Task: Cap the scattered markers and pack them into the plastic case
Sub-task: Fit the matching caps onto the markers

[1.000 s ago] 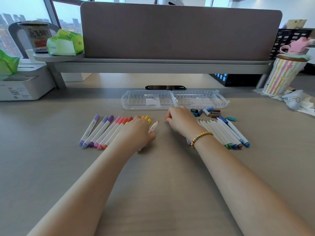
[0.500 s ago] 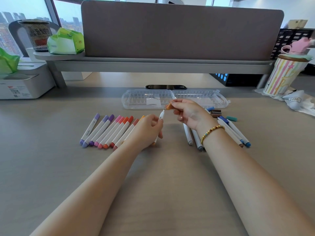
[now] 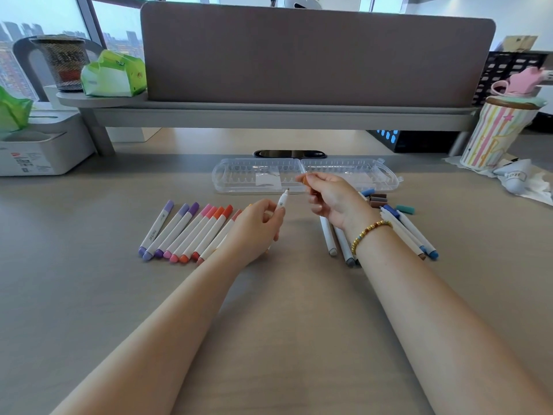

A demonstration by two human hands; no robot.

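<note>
Desk: pale wood-grain desk (image 3: 89,295) with a grey shelf (image 3: 269,110) and a partition panel (image 3: 314,55) along the far edge; windows behind at the left.
Case: clear plastic case (image 3: 257,176) lies open and flat on the desk, just beyond both hands; both halves show ribbed slots with no marker in them.
Left hand: left hand (image 3: 254,226) is raised slightly off the desk, fingers curled round a white marker (image 3: 282,201); its bare tip points up and away, toward the case.
Right hand: right hand (image 3: 332,196) is held over the near edge of the case, thumb and fingertips pinching an orange cap (image 3: 305,178); the cap is near the marker tip but apart from it.
Capped row: capped markers (image 3: 185,232) in purple, pink, orange and red lie side by side, touching, left of the left hand.
Uncapped group: white markers (image 3: 410,232) lie right of the right wrist, partly hidden by it; two grey-ended ones (image 3: 338,241) lie between the hands.
Loose caps: caps (image 3: 378,199) in blue, brown and teal lie just beside the case's right half.
Wrist: beaded bracelet (image 3: 369,232) on the right wrist.
Far right: striped cup (image 3: 493,133) with a pink lid.
</note>
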